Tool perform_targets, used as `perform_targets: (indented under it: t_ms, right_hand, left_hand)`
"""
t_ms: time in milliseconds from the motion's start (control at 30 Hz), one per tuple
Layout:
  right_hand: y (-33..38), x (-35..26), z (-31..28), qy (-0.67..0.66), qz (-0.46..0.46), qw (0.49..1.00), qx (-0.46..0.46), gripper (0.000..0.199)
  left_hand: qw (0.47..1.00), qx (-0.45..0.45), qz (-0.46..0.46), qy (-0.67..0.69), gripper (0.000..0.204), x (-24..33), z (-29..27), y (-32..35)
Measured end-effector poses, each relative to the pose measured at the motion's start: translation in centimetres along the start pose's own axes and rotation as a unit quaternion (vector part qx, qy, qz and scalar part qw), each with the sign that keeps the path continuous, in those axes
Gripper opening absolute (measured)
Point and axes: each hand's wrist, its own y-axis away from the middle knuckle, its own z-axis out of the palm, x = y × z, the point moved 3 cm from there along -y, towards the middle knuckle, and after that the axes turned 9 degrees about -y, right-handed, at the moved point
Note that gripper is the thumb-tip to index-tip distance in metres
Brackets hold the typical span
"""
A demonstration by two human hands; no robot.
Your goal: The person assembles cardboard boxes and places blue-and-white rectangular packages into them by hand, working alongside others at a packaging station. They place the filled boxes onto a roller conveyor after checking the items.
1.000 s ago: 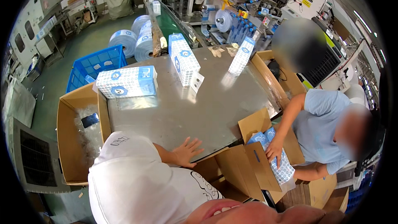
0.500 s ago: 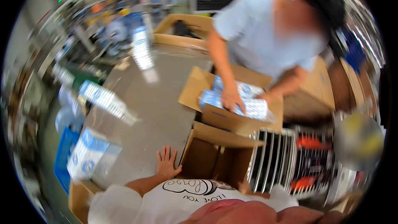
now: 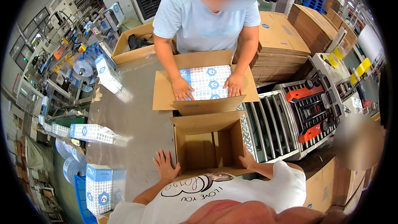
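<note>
An open-topped cardboard box [image 3: 199, 151] stands directly in front of me, with nothing visible on its bottom. My left hand [image 3: 166, 166] lies flat with spread fingers on the grey table, its thumb beside the box's left wall. At the right wall, my right hand [image 3: 248, 160] rests against the edge, its fingers extended and partly hidden. Just beyond stands a second carton [image 3: 207, 107] with raised flaps. Inside it are blue-and-white patterned packs [image 3: 206, 82], which a co-worker presses with both hands.
Patterned packs in clear film stand along the left side of the grey table [image 3: 141, 116]. A roller conveyor [image 3: 271, 126] runs to the right, beside a rack with red-orange parts [image 3: 311, 130]. Flattened cartons [image 3: 277, 58] are stacked behind. A blue crate [image 3: 83, 199] sits lower left.
My view has turned and steadied. My right hand has come up to the box's right wall, while my left stays on the table. The co-worker's packs now sit level in the carton.
</note>
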Motion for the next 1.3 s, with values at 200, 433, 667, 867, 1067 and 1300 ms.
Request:
perform_targets:
  t_ms: [200,433,667,867,1067,1300]
  right_hand:
    - [0.6,-1.2,0.0,0.035,0.015,0.999,0.004,0.086]
    - [1.1,-2.4,-0.2,0.211,-0.008,0.977,0.032,0.072]
    - [0.8,-11.2,0.2,0.53,0.059,0.688,-0.492,0.06]
    - [8.0,-44.4,22.5,0.195,-0.494,0.753,-0.389,0.066]
    - [5.0,-50.2,38.2,0.317,-0.616,0.713,-0.104,0.097]
    - [4.4,-47.2,38.1,0.326,-0.601,0.726,-0.068,0.073]
  left_hand:
    - [0.999,0.029,-0.007,0.017,0.086,-0.5,0.5,0.7]
    - [0.999,0.032,-0.009,0.02,0.081,-0.6,-0.3,0.7]
    - [0.997,0.058,-0.002,0.052,0.08,-0.7,-1.1,0.5]
    - [0.994,0.077,-0.017,0.072,0.08,-1.0,-1.5,1.3]
    - [0.998,0.005,0.017,0.06,0.077,-1.2,-0.1,1.3]
    - [0.989,0.103,-0.025,0.101,0.085,-0.7,-1.1,1.1]
